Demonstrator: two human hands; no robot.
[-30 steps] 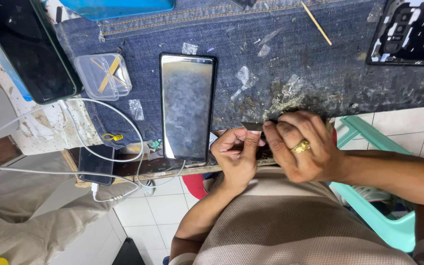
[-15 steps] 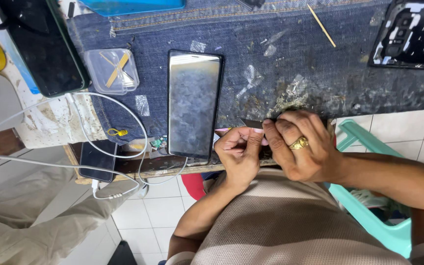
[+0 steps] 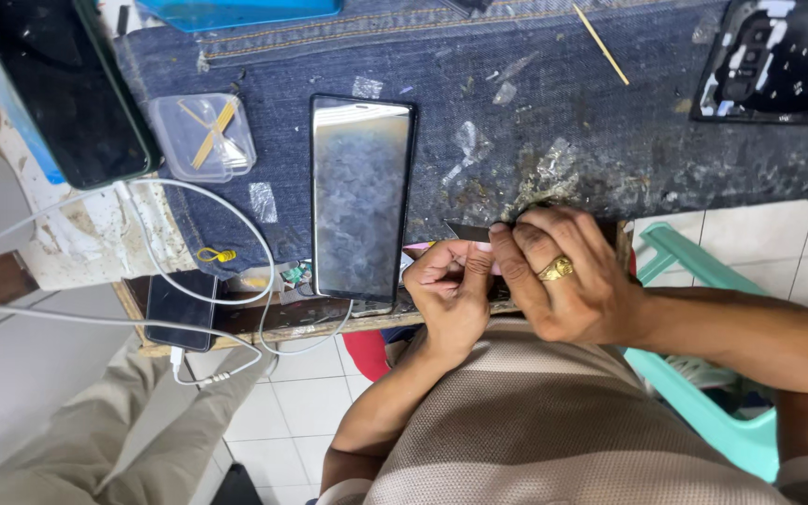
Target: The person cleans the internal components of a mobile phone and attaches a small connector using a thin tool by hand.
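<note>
Two hands meet at the near edge of the denim-covered bench (image 3: 554, 103), which steadies the work. Left hand (image 3: 451, 295), curled, pinches a thin dark strip (image 3: 468, 231); right hand (image 3: 568, 276), ringed, presses fingertips (image 3: 502, 234) onto it, right of the face-up phone (image 3: 362, 192).

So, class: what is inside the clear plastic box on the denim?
Inside the clear plastic box, thin yellow strips lie crossed, with pale bits beside them. The lid blurs the small pieces, so their kind cannot be told.
</note>
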